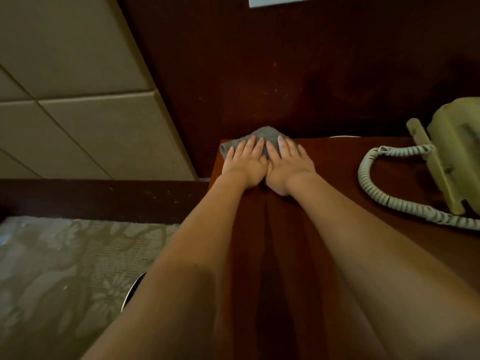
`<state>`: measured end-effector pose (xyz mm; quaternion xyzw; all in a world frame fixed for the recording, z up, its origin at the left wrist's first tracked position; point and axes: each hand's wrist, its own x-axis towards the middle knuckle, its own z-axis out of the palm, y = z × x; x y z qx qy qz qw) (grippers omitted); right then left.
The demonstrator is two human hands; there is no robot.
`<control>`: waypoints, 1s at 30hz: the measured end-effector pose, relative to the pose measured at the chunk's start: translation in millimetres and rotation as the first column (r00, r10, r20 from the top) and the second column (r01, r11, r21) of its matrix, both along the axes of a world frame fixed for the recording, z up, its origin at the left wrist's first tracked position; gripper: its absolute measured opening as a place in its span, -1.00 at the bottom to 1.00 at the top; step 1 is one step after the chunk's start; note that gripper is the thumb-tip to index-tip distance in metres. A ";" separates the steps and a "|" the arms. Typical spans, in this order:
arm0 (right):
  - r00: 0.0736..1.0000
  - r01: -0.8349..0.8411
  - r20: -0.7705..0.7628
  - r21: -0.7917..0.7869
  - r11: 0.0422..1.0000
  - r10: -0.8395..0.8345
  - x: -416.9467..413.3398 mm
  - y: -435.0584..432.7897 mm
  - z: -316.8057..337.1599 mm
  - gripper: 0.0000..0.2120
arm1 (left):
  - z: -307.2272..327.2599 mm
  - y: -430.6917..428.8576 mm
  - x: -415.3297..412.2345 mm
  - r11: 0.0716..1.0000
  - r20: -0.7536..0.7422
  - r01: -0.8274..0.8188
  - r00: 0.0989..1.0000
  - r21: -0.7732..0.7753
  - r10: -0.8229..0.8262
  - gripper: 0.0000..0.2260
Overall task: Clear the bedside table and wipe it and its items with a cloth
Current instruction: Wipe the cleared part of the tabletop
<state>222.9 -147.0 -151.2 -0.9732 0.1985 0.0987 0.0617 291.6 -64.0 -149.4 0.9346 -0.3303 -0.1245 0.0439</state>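
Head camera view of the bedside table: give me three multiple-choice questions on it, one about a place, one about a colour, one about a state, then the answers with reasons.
1. Where on the bedside table does the cloth lie?
A. far left corner
B. near right corner
C. middle of the front edge

2. What colour is the coiled cord of the telephone?
A. black
B. pale greyish-green
C. red

3. How do the left hand and right hand meet the cloth?
A. both pressed flat, fingers straight
B. one pinches and lifts it
C. neither touches it

Answers:
1 A, the cloth sits at the tabletop's back edge on the left side.
2 B, the cord is pale like the telephone it joins.
3 A, both hands lie side by side on the cloth, fingers extended.
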 end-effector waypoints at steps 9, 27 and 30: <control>0.999 -0.001 -0.041 -0.018 1.000 0.000 -12.3 -3.7 4.9 -0.47 | 1.5 -7.6 -9.5 0.998 0.013 0.022 1.000 0.053 -0.022 -0.50; 0.989 -0.099 -0.103 0.051 0.994 0.104 -198.5 93.4 16.9 -0.45 | -0.4 101.7 -192.5 0.996 -0.073 0.056 0.996 0.065 -0.051 -0.51; 0.981 -0.160 -0.097 0.066 0.985 0.166 -206.1 126.8 18.9 -0.45 | -2.6 142.3 -204.6 0.997 -0.050 0.026 0.999 0.066 -0.023 -0.50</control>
